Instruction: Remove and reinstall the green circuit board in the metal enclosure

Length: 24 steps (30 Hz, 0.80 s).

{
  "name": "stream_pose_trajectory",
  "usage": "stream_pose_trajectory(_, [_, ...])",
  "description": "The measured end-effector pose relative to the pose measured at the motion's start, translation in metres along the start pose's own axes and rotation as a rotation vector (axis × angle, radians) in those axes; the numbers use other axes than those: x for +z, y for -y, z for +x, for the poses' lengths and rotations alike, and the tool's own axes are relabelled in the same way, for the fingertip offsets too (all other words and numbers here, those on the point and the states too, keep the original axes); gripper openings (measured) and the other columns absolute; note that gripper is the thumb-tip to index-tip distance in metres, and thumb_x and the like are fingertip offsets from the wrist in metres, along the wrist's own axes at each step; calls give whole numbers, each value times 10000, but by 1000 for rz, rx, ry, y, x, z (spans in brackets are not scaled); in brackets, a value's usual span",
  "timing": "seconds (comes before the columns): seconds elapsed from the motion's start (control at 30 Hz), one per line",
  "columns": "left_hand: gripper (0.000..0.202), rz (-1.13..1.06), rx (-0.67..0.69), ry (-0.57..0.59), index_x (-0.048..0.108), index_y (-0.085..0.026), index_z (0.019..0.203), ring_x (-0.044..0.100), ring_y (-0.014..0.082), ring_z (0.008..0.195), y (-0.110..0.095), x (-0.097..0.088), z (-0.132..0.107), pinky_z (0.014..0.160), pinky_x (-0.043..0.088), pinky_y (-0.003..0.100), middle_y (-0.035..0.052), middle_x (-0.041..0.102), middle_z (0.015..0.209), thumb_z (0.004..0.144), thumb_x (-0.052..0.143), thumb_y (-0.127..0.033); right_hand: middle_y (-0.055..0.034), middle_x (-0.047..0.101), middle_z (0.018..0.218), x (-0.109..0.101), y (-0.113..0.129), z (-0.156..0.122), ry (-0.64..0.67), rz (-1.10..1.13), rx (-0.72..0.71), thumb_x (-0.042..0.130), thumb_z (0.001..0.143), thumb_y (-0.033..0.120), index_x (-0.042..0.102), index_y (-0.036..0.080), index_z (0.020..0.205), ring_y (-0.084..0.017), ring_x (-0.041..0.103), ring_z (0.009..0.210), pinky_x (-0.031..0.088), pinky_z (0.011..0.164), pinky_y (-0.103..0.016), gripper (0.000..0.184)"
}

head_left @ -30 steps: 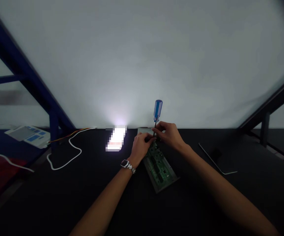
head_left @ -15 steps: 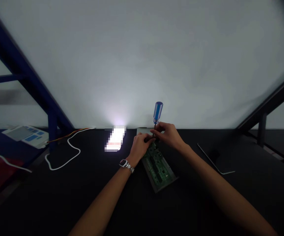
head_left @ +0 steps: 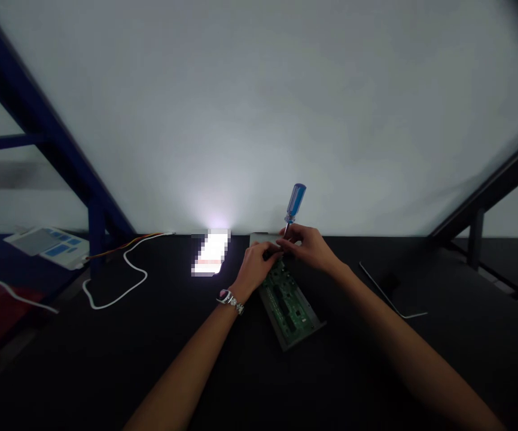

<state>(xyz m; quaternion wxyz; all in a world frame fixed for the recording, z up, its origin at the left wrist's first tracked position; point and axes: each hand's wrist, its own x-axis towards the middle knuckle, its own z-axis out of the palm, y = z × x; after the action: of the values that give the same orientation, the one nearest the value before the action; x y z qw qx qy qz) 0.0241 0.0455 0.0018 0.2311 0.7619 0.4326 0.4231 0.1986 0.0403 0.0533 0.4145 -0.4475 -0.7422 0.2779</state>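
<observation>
Lying near the middle of the dark surface (head_left: 241, 377), a green rectangular circuit board (head_left: 291, 306) runs slantwise away. The left hand (head_left: 255, 264), with a silver wristwatch (head_left: 230, 298), curls its fingers onto the board's far end; whether they pinch anything cannot be told. Touching it, the right hand (head_left: 311, 247) has its fingers closed around the shaft of a blue-handled screwdriver (head_left: 295, 202), tilted right, tip at the board. A thin bent metal rod (head_left: 389, 299) lies right; a white cable (head_left: 119, 281) lies far left.
</observation>
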Motion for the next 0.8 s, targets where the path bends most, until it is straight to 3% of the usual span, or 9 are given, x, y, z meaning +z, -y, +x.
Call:
stream_pose_trajectory(0.1, [148,-1,27,0,713,-229,981,595,209,904,-2,-3,-2,810,480,341,24,711,916,851,641,-236,-26,670,656,1,-5,-1,-56,-110,-1,619,852,424,624,175,714,-158,610,616,487,554,-266,285])
stream_pose_trajectory(0.2, [185,20,23,-16,698,-229,1035,585,211,908,-3,-13,-8,808,481,349,33,710,974,879,601,-253,-18,665,638,1,-5,-3,-75,-100,7,584,882,437,635,179,756,-153,607,568,489,548,-272,292])
stream_pose_trajectory(0.3, [195,41,25,-9,691,-228,1043,581,218,910,-3,-25,-19,789,482,357,45,702,987,899,570,-278,-24,673,663,0,-4,-8,-109,56,59,567,888,476,637,186,864,-165,624,552,503,503,-277,300])
stream_pose_trajectory(0.47, [171,48,42,87,686,-236,1010,568,218,900,2,-41,-36,758,467,353,44,690,961,874,616,-313,-67,696,793,7,-7,-29,-238,349,144,615,838,532,606,173,850,-183,673,633,516,449,-253,360])
stream_pose_trajectory(0.63, [149,57,50,152,690,-241,967,551,214,915,6,-44,-39,759,452,342,34,679,956,831,677,-302,-93,715,887,18,-21,-54,-297,579,238,655,816,506,573,174,928,-209,698,719,548,456,-266,360])
stream_pose_trajectory(0.8, [132,68,60,160,693,-244,947,552,222,913,3,-42,-39,812,448,373,34,678,939,828,681,-299,-77,728,906,23,-26,-60,-338,710,279,695,794,468,530,199,948,-217,714,754,571,486,-282,351])
